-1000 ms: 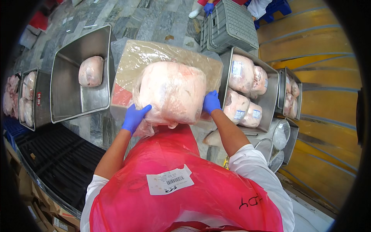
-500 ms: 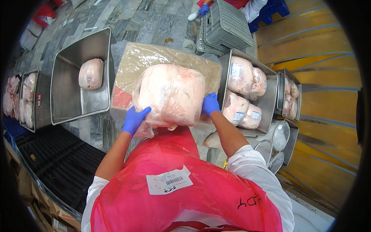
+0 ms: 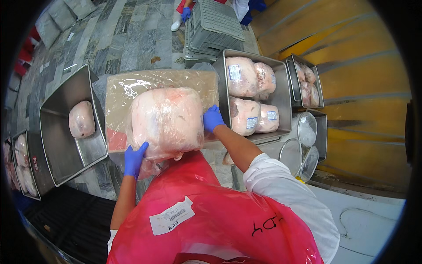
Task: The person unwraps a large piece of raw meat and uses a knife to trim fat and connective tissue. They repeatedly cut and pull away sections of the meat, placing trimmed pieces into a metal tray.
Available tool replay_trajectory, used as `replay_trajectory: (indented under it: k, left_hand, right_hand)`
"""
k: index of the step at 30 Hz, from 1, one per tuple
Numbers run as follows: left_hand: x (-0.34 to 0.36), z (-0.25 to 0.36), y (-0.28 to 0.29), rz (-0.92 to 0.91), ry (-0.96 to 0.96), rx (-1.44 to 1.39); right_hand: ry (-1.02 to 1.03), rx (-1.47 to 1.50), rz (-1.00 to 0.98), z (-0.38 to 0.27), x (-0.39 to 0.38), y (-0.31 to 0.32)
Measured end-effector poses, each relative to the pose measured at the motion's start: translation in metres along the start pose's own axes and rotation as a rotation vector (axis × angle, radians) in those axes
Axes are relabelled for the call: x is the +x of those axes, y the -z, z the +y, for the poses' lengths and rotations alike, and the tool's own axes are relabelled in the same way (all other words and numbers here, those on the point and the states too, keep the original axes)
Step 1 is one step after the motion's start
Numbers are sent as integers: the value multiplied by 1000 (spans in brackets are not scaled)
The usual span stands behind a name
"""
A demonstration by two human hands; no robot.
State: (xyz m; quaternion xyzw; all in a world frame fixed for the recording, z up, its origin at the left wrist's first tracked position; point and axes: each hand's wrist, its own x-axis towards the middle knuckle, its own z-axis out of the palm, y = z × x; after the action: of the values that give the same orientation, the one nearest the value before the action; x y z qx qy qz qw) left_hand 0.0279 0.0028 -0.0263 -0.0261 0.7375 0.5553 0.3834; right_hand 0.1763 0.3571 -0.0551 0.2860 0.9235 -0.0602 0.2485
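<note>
A large plastic-wrapped block of pale pink meat [image 3: 169, 119] rests on a cardboard box [image 3: 125, 86] covered by a sheet of clear plastic. My left hand [image 3: 135, 159], in a blue glove, grips the block's lower left corner, its thumb over the loose wrap. At the right side my right hand [image 3: 212, 119], also blue-gloved, has its fingers curled against the block's edge; part of its grip is hidden. Bunched clear film hangs from the block's near side.
Left stands a steel bin [image 3: 66, 154] with one wrapped meat piece [image 3: 81, 119] in it. Another steel bin [image 3: 285, 99], on the right, holds several labelled pieces. Grey crates [image 3: 216, 31] stand beyond, beside another person's blue-gloved hand [image 3: 186, 13]. Clear round containers [image 3: 290, 153] sit at right.
The view has swung, so the box, bins and crates sit farther left in the picture. Both hands keep their places on the meat block, which stays on the box.
</note>
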Motion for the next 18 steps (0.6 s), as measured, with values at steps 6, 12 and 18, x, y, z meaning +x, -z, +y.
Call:
replay_trajectory:
  k: [6, 12, 18]
  left_hand:
    - [-3, 3, 2, -40, 2, 3]
    - [-5, 3, 5, -37, 20, -60]
    - [-4, 7, 4, -51, -6, -19]
  right_hand:
    - [-92, 73, 63, 5, 10, -22]
    - [-25, 73, 18, 2, 11, -22]
    - [-40, 21, 100, 6, 9, -29]
